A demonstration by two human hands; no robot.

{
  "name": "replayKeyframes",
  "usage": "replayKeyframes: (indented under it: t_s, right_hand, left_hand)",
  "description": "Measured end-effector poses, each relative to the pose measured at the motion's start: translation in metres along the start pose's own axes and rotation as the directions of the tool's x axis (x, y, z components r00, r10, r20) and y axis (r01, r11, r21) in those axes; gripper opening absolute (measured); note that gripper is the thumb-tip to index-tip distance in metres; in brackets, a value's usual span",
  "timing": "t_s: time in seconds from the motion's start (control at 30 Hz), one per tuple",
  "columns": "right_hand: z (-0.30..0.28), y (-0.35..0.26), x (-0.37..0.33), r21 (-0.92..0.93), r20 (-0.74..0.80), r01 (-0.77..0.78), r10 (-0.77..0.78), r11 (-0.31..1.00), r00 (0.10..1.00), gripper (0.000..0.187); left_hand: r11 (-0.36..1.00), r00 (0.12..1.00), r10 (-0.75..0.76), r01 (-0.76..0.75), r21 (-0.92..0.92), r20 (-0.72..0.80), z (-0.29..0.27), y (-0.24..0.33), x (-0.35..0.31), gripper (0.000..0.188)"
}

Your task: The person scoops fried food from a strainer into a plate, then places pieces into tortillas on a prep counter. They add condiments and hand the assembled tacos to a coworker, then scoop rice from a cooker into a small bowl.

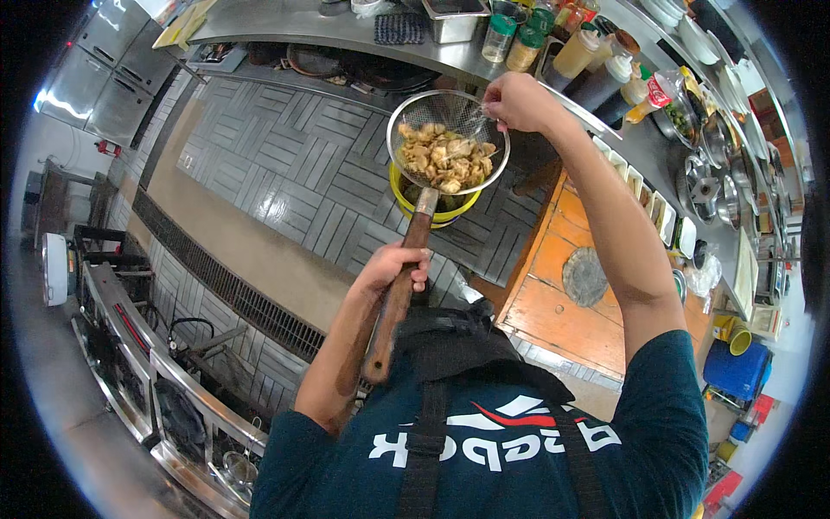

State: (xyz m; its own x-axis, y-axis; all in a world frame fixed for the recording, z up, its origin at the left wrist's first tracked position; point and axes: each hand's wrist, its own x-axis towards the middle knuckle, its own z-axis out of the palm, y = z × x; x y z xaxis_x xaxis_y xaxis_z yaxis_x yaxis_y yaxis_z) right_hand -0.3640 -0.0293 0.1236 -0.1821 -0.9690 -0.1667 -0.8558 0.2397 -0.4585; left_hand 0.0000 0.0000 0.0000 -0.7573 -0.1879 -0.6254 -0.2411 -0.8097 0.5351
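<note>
My left hand (pixel 393 266) is wrapped round the wooden handle of a round mesh strainer (pixel 425 111). Browned, chunky food pieces (pixel 450 162), perhaps cooked meat, lie in its bowl. At the strainer's far right rim, my right hand (pixel 521 104) has its fingers pinched together. Something clear and shiny, like thin plastic, shows by those fingertips, but I cannot make out what they hold. Below the strainer is a yellow-rimmed bucket (pixel 462 213), its contents mostly hidden.
A steel counter (pixel 328 22) runs along the back, carrying sauce bottles (pixel 575 54) and shakers. To my right stands an orange wooden table (pixel 553 277) with a round block, beside small containers and metal bowls (pixel 697 183). A stove (pixel 164 389) sits at the left; a floor drain (pixel 225 285) crosses the tiles.
</note>
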Motion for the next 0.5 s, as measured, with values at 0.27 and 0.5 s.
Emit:
replayKeyframes:
  t_s: [0.27,0.5]
  right_hand:
    - [0.005,-0.025,0.047,-0.117,-0.095,0.150,-0.162,0.982,0.982,0.017]
    - [0.020,-0.042,0.056,-0.152,-0.100,0.191,-0.207,0.970,0.973,0.020]
  left_hand:
    - [0.959,0.997,0.075,-0.081,0.272,0.033,-0.013,0.013,0.014,0.022]
    - [0.991,1.000,0.029,-0.030,0.133,0.005,-0.015,-0.001,0.014,0.023]
